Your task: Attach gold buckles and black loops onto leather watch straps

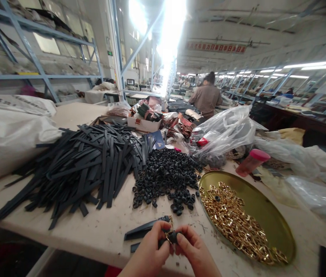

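Near the table's front edge, my left hand (152,247) pinches a small gold buckle (167,234) together with a dark strap (172,237). My right hand (192,245) has its thumb and fingers closed on the strap's short end beside the buckle. The fingers cover much of the strap. Just beyond my left hand lie finished-looking dark straps (142,229), with gold metal at their right end. To the right, an oval gold-coloured tray (269,215) holds a heap of gold buckles (235,219). Small black loops (165,173) are piled straight ahead.
A large heap of dark strips (93,165) covers the table's left side, beside a white sack (10,134). Behind the tray are a pink-lidded jar (251,162) and clear plastic bags (226,130). A box of scraps (144,124) stands farther back. A person (207,96) is beyond the table.
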`<action>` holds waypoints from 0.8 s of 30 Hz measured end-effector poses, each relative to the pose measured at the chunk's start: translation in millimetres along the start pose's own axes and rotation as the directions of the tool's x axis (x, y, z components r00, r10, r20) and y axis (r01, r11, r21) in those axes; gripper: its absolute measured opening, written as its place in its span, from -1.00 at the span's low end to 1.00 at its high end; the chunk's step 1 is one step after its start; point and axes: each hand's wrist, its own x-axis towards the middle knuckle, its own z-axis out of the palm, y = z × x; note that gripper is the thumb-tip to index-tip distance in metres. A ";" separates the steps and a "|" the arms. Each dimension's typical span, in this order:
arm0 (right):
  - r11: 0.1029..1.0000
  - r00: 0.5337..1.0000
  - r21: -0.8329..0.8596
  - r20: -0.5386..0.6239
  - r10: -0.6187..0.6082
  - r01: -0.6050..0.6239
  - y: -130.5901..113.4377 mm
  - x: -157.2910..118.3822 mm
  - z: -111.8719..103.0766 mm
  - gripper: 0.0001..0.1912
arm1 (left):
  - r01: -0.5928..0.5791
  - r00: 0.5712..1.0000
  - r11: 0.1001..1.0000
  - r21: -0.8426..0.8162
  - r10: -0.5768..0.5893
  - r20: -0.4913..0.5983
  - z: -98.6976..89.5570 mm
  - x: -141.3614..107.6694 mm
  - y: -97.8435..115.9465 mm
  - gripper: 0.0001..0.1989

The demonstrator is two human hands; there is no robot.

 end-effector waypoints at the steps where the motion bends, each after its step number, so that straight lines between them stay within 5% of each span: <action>1: 1.000 1.000 -0.023 0.006 -0.001 0.001 -0.7 -0.5 2.0 -0.62 | 0.004 1.000 1.000 -0.020 -0.004 0.007 0.7 0.6 -2.0 -0.74; 7: 0.990 0.999 -0.140 -0.019 -0.036 0.033 -2.7 -3.2 6.7 -0.59 | 0.007 1.000 0.998 0.063 -0.006 -0.008 -0.5 -3.8 2.9 -0.73; 12: 0.995 0.999 0.089 -0.027 0.042 -0.040 5.2 -9.2 0.0 -0.45 | 0.070 0.992 0.970 0.234 -0.042 -0.123 -2.3 -10.5 6.4 -0.83; 16: 0.968 0.987 0.198 0.079 0.140 -0.153 15.2 -11.8 -2.6 -0.58 | 0.052 0.993 0.962 0.267 -0.021 -0.117 0.1 -15.2 12.0 -0.90; 20: 0.892 0.920 0.278 0.270 0.282 -0.355 20.6 -14.8 -3.1 -0.56 | 0.057 0.995 0.936 0.348 -0.024 -0.100 0.7 -20.5 22.2 -0.91; 24: 0.887 0.928 0.309 0.258 0.270 -0.344 20.4 -18.1 -2.2 -0.61 | 0.054 0.997 0.922 0.384 -0.025 -0.079 0.7 -24.1 25.1 -0.87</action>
